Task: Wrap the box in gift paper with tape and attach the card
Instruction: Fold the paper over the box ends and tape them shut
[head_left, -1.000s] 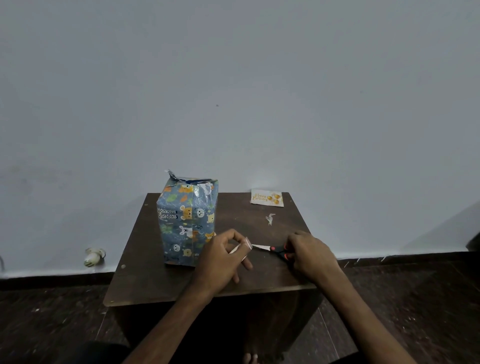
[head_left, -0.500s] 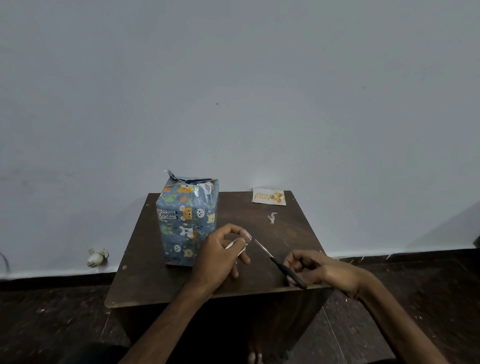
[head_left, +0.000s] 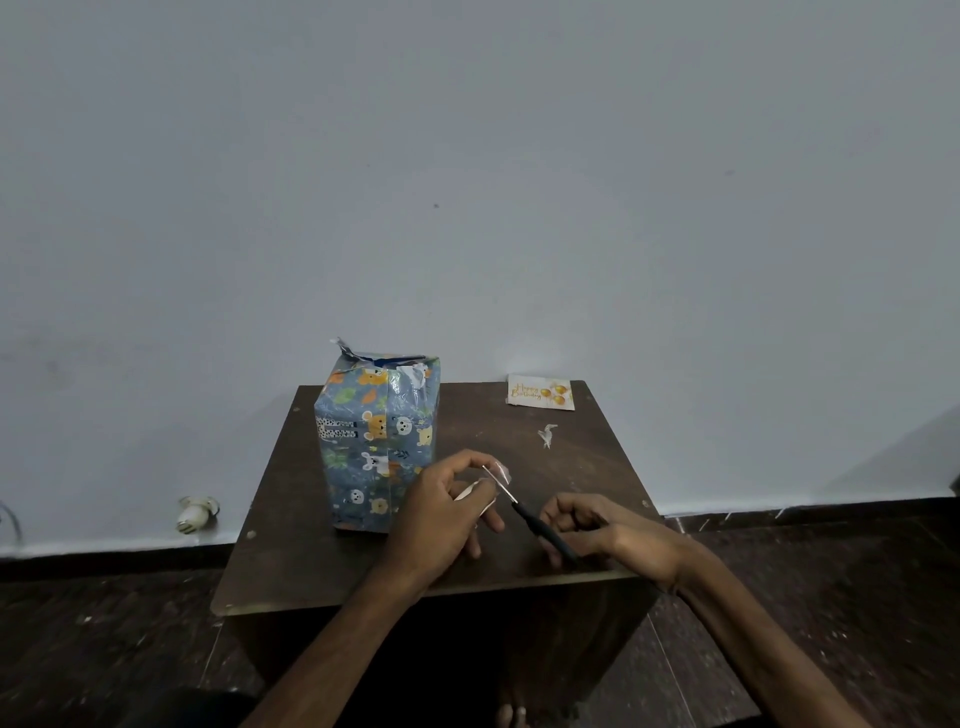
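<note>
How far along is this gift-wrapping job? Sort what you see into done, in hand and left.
Done: the box is wrapped round its visible sides. In hand: the left hand pinches a bit of tape while the right hand grips scissors, blades at the tape. Left: the box's top edge looks ragged and unclosed, and the card lies unattached at the table's far right corner.

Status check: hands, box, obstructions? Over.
Left hand pinches clear tape strip; right hand grips black-handled scissors, blade at tape. Blue animal-print wrapped box upright, top ragged. White birthday card unattached, far corner. Small white scrap clear of hands.
</note>
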